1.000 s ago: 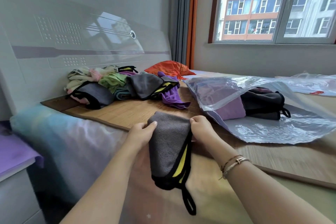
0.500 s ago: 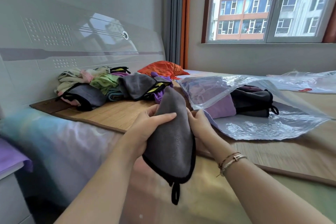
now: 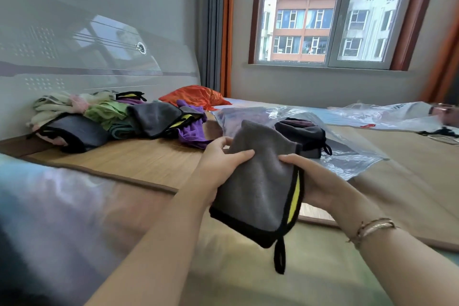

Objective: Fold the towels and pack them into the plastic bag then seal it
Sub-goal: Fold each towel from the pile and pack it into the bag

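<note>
Both hands — left hand (image 3: 218, 164), right hand (image 3: 320, 181) — grip a folded grey towel (image 3: 258, 186), black-edged, yellow inside, loop dangling.

pile of towels (image 3: 104, 119): far left on the mat (image 3: 139, 159), up by the headboard (image 3: 87, 62)
plastic bag (image 3: 347, 156): right of the pile, folded towels (image 3: 301, 133) inside
held towel (image 3: 258, 189): in front, between both hands
</note>
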